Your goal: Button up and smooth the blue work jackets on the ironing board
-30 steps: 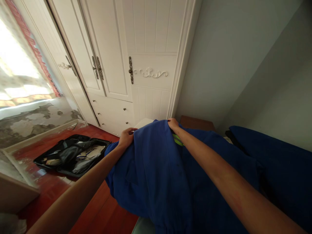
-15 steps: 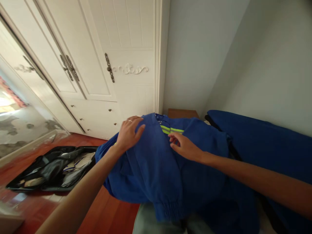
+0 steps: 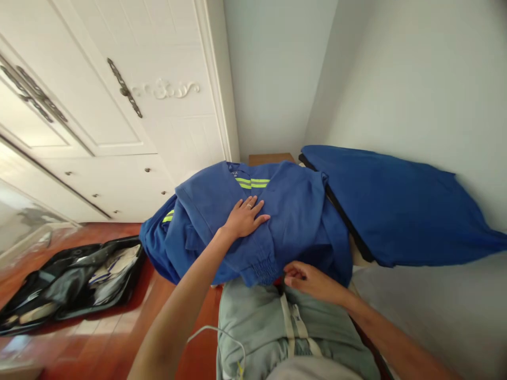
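A blue work jacket (image 3: 293, 195) with an open V-shaped neck lies spread in front of me, and yellow-grey reflective stripes show inside the collar. My left hand (image 3: 244, 217), with a ring on it, rests flat on the jacket front, fingers spread. The jacket's gathered elastic cuff (image 3: 263, 268) lies just below it. Close to the lower edge of the jacket is my right hand (image 3: 311, 282), its fingers curled in toward the thumb. Whether anything is between those fingertips is hidden.
Grey-green trousers (image 3: 253, 316) with pale drawstrings cover my legs, beside a white cable (image 3: 214, 328). Rightward, a dark-edged blue cloth (image 3: 396, 206) slopes along the wall. An open black suitcase (image 3: 130, 287) holding clothes lies on the red floor, near a white wardrobe (image 3: 174, 137).
My left hand has moved from the jacket's shoulder down onto its front and flattened. My right hand has dropped from the neck opening to the lower edge. The view has shifted right.
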`<state>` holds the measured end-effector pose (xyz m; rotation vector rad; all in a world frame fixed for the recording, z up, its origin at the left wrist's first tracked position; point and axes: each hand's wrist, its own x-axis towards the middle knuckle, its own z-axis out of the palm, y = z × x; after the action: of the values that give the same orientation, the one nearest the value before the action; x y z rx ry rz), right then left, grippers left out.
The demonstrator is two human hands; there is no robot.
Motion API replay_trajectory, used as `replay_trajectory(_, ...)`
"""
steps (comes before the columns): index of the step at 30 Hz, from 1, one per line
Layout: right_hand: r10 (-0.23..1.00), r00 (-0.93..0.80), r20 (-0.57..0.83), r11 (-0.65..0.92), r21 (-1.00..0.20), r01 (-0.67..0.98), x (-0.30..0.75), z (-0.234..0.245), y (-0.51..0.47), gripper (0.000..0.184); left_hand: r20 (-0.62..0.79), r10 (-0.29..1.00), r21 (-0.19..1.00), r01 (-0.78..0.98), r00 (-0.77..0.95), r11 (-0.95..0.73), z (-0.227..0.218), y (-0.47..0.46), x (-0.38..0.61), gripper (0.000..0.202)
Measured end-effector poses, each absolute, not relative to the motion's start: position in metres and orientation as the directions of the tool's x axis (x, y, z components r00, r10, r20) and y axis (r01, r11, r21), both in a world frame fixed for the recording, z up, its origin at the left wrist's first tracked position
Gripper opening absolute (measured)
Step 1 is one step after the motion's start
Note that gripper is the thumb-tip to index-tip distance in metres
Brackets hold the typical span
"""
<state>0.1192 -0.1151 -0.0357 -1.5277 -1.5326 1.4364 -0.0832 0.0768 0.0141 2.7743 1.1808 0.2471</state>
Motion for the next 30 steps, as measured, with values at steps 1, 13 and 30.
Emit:
replay_trajectory(1,0.932,-0.165,-0.322,-0.281,-0.932,0.231,0.114,-0.051,-0.117,0.056,0.106,0.738,0.195,0.714,0.666,-0.672,0.016,0.075,-0.083,0.069)
replay_trajectory(13,0.958,-0.111,-0.265,-0.274,-0.726,-0.631,0.042,-0.071,-0.121,0.075,0.606,0.670,0.760,0.561,-0.429,-0.328,-0.017,-0.056,-0.123,0.027)
replay_trajectory(30,0.845,0.041,-0.533,-0.368,-0.637,-0.677,0.079,-0.047,-0.146,0.068,-0.394,0.919,0.874,-0.311,-0.010,0.372,-0.038,-0.081,-0.116,0.080)
